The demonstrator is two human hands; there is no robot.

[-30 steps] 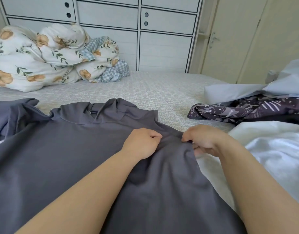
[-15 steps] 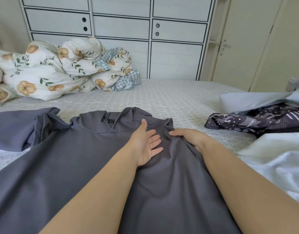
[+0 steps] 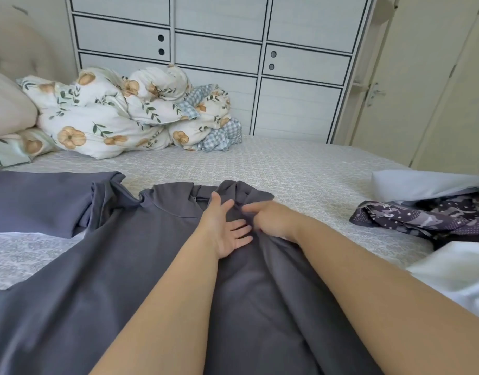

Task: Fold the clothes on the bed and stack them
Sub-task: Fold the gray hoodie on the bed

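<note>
You are early in the job: the grey top lies spread on the bed, with only its right side gathered inward, and no stack shows. The patterned garment and pale clothes to the right wait unfolded. Your left hand presses flat, fingers straight, near the collar; your right hand pinches a fold of the top. The top's long axis runs from you toward the wardrobe, collar farthest.
</note>
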